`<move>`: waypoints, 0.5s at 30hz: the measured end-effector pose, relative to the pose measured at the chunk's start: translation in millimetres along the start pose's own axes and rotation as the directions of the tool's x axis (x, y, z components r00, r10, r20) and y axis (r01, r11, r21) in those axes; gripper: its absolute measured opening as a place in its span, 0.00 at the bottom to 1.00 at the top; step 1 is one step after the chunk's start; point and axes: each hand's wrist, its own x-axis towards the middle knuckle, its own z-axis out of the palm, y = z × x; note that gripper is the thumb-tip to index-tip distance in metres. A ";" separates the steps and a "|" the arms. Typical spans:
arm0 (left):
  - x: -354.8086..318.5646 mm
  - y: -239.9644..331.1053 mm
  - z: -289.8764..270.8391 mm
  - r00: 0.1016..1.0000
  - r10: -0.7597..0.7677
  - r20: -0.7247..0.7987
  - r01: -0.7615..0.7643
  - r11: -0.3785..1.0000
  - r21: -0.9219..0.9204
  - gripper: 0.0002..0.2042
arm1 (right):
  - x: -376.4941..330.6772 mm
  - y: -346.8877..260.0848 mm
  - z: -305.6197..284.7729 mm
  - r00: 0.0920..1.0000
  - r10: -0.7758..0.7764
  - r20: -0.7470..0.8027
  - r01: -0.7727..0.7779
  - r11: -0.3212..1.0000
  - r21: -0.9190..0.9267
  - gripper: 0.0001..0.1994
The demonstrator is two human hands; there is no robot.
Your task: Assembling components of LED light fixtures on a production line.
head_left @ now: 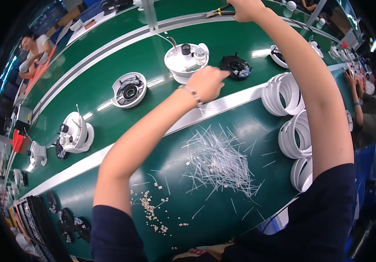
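My right hand (pixel 248 9) is closed around the black-and-yellow handles of a pair of pliers (pixel 217 13), over the rail at the far side of the belt. My left hand (pixel 208 84) is over the near edge of the belt, fingers curled and the index finger reaching right; whatever it may hold is hidden. That fingertip is close to a round black part (pixel 236 67) with wires on it, and I cannot tell whether they touch. Just behind the same hand stands a white round housing (pixel 177 62) with a black cylinder and a cable rising from it.
On the near table lie a heap of thin white ties (pixel 223 161), scattered small beige connectors (pixel 149 209) and stacked white rings (pixel 279 94). More housings stand along the green belt (pixel 105 61), including a white one with a black core (pixel 129 90). Other people sit at both sides.
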 end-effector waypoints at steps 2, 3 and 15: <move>29.7 -8.8 43.4 0.995 0.064 -0.080 -0.053 0.991 0.123 0.13 | -0.3 0.7 0.9 0.998 0.043 -0.038 -0.041 0.998 0.039 0.09; 42.1 -7.1 58.5 0.998 0.001 -0.055 0.009 0.981 0.195 0.13 | -4.2 -2.0 -3.4 0.999 0.033 -0.043 -0.031 0.999 0.042 0.09; -43.5 61.5 13.1 0.999 0.032 0.007 -0.033 0.989 0.147 0.12 | -31.3 9.1 16.4 0.918 0.062 -0.391 0.026 0.976 0.216 0.19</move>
